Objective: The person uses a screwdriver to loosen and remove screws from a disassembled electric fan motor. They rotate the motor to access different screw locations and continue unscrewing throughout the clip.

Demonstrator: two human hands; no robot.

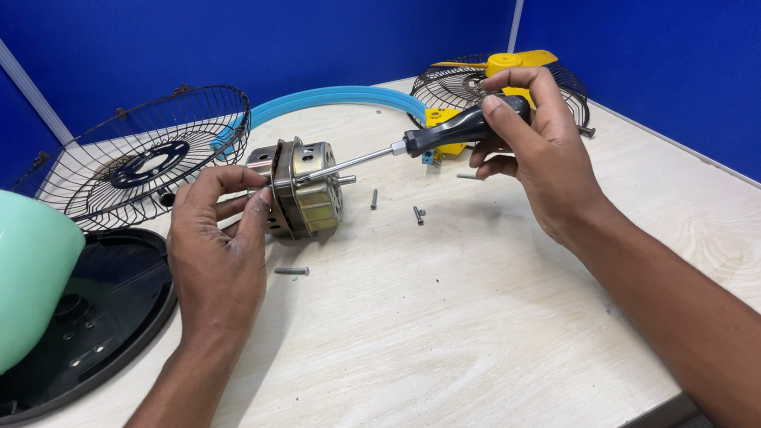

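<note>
Your right hand (535,141) grip closed round black screwdriver (447,133) handle, shaft tip at motor (298,189). Your left hand (215,247) pinches motor's edge, motor resting on tabletop (427,329). Loose screws (292,270) lie near. Wire fan guard (151,156) behind left hand, tilted. Both forearms angled inward.

Both forearms reach inward; the left hand (214,247) curls with fingertips pinched, while the right hand (531,150) is raised, its grip closed.

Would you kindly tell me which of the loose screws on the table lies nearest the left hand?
The grey screw lying flat just right of the left hand, below the metal fan motor; the other screws lie further right, beyond the motor.
</note>
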